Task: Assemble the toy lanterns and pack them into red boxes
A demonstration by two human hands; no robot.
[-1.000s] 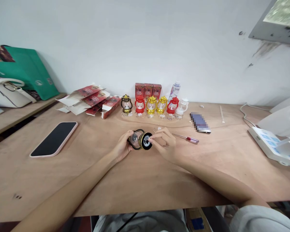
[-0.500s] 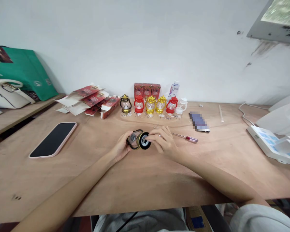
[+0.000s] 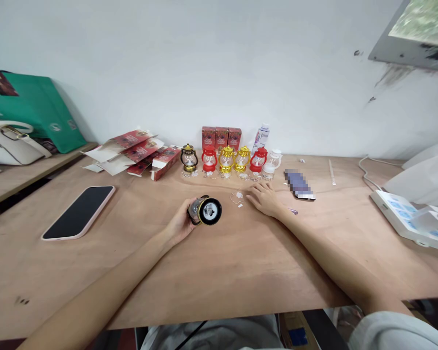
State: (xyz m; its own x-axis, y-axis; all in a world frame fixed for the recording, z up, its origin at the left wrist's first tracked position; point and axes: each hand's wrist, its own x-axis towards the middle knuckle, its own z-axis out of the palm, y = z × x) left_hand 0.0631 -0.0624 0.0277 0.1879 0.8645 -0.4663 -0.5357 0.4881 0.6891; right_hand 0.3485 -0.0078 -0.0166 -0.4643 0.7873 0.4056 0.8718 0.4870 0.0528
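My left hand (image 3: 182, 221) is closed around a small black-and-bronze lantern (image 3: 194, 210), tilted so that its round black base faces me. An opening in the base shows a white inside with a dark shape. Farther right, my right hand (image 3: 264, 198) rests on the table with its fingers stretched forward and apart; nothing shows in them. Small white pieces (image 3: 239, 195) and a thin bent wire lie just left of its fingertips. From behind the right wrist sticks out the purple-red handle of a screwdriver (image 3: 294, 211), its shaft hidden by the hand.
Several small lanterns (image 3: 226, 159) in bronze, red, gold and white stand in a row, with red boxes (image 3: 221, 138) and a bottle (image 3: 261, 137) behind. Flattened cartons (image 3: 131, 148) and a phone (image 3: 80, 214) lie left. Another phone (image 3: 299, 184) and a power strip (image 3: 410, 218) are right.
My right hand has left the lantern's base and moved right and away from me, down to the table. The lantern has shifted slightly left, its base turned more toward me.
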